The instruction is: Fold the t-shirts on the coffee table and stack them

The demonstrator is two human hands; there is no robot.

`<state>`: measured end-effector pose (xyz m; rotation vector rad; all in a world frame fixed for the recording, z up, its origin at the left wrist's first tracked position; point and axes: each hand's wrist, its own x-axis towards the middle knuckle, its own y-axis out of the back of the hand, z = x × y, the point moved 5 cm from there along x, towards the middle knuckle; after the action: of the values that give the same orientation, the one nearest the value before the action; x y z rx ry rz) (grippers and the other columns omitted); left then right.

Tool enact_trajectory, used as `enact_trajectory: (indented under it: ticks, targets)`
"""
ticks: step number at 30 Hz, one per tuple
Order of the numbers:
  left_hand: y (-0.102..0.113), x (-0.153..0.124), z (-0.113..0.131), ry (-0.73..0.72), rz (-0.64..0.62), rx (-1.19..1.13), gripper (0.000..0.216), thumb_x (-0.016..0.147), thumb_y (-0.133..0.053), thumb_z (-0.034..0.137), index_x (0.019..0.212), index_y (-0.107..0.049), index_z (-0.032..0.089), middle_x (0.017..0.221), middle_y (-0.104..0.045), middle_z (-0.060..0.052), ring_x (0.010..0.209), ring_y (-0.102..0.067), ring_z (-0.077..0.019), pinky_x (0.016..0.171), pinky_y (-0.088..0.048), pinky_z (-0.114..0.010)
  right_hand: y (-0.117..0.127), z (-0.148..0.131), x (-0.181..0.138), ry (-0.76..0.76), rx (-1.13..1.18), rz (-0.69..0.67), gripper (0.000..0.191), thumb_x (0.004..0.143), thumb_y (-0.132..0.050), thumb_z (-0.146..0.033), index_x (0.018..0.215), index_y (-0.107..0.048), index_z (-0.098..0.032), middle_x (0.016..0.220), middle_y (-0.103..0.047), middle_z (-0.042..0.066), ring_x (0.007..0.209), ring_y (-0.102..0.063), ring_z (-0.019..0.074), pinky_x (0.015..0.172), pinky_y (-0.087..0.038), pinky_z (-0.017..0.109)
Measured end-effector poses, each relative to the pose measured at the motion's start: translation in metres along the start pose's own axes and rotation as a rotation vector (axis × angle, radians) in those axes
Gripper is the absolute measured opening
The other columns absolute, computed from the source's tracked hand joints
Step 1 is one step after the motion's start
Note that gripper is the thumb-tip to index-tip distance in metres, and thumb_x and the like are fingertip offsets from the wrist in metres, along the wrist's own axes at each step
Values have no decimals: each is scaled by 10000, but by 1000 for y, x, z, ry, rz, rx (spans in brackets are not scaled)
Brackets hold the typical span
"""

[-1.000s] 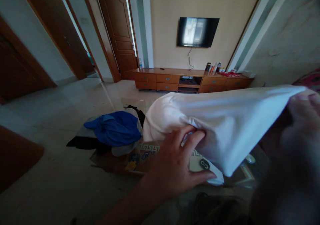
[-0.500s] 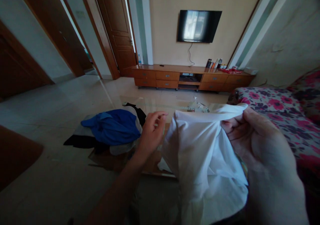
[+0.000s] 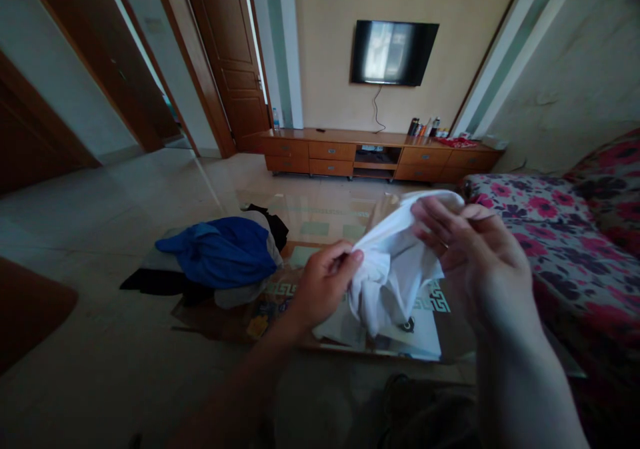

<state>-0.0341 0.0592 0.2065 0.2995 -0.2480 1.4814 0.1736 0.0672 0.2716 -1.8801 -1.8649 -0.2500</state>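
Observation:
A white garment (image 3: pixel 383 286), bunched and creased, hangs in the air over the glass-topped table. My left hand (image 3: pixel 327 279) pinches its left edge between thumb and fingers. At the upper right of the cloth, my right hand (image 3: pixel 470 249) has its fingers on the folded top edge, gripping it; part of the cloth is hidden behind those fingers. To the left of my left hand lies a heap of clothes with a blue garment (image 3: pixel 227 252) on top and black and grey pieces around it.
The glass table (image 3: pixel 300 256) holds papers or booklets (image 3: pixel 423 336) under the white garment. A floral sofa (image 3: pixel 565 242) stands on the right. Across the tiled floor are a wooden TV cabinet (image 3: pixel 333 150) and a wall-mounted television (image 3: pixel 395 52).
My left hand has moved right and taken hold of the white garment's edge. My right hand has shifted left, and the cloth is now more bunched and raised, showing papers beneath.

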Motion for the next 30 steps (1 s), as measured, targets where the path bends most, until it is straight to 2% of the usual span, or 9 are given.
enact_trajectory:
  ticks: [2, 4, 6, 8, 14, 20, 23, 26, 30]
  targets:
    - [11, 8, -5, 105, 81, -347, 258, 934, -631, 439, 827, -615, 205, 762, -591, 9, 699, -557, -138, 667, -450, -267, -4, 6, -3, -18, -177, -157, 333, 861, -762, -399, 1109, -551, -326, 1310, -627, 18, 1251, -602, 203, 965, -576, 367]
    - [15, 13, -9, 213, 100, -599, 240, 919, -643, 446, 930, -645, 206, 863, -658, -15, 773, -624, -163, 734, -510, -302, -18, 16, -11, -75, -365, -410, 386, 831, -788, -402, 1137, -571, -310, 1279, -629, 31, 1196, -612, 216, 954, -570, 367]
    - [14, 14, -15, 307, 60, -713, 269, 913, -645, 458, 978, -660, 197, 920, -691, -42, 837, -666, -199, 801, -546, -353, -34, 28, -23, -128, -503, -639, 372, 832, -781, -427, 1127, -605, -284, 1175, -664, 40, 1079, -642, 225, 919, -571, 380]
    - [12, 13, -21, 381, 25, -753, 289, 906, -650, 467, 982, -671, 189, 932, -706, -58, 868, -687, -228, 838, -562, -394, -47, 36, -31, -141, -581, -740, 364, 835, -771, -460, 1108, -631, -264, 1068, -686, 38, 958, -651, 217, 858, -569, 374]
    - [15, 7, -30, 530, -96, -798, 355, 901, -642, 515, 1001, -694, 178, 978, -727, -91, 936, -710, -284, 896, -564, -465, -46, 46, -22, -98, -642, -628, 267, 951, -622, -482, 939, -664, -218, 856, -671, 26, 765, -618, 162, 662, -505, 291]
    - [24, 15, -36, 423, 55, -689, 312, 884, -694, 446, 1005, -666, 160, 1013, -717, -87, 947, -688, -239, 895, -552, -400, -14, 43, -3, -116, -519, -392, 303, 957, -621, -483, 901, -662, -188, 794, -666, 24, 736, -620, 149, 678, -515, 285]
    - [22, 14, -35, 285, 121, -413, 302, 901, -675, 470, 949, -623, 177, 923, -667, -37, 845, -641, -173, 806, -524, -317, -13, 47, -3, -170, -433, -318, 325, 947, -632, -505, 882, -632, -187, 782, -660, 22, 723, -628, 148, 679, -526, 290]
    - [16, 7, -19, 85, 135, -8, 299, 853, -737, 435, 924, -559, 205, 873, -581, 13, 790, -564, -133, 738, -461, -263, -18, 50, -5, -225, -325, -257, 337, 945, -628, -529, 868, -590, -203, 749, -639, 6, 673, -618, 137, 641, -523, 281]
    - [1, -1, 0, -121, -2, 339, 305, 783, -809, 359, 894, -567, 211, 887, -551, 8, 807, -519, -146, 723, -412, -273, -24, 45, -7, -183, -331, -296, 362, 957, -624, -519, 779, -566, -210, 689, -592, -8, 643, -563, 122, 603, -464, 260]
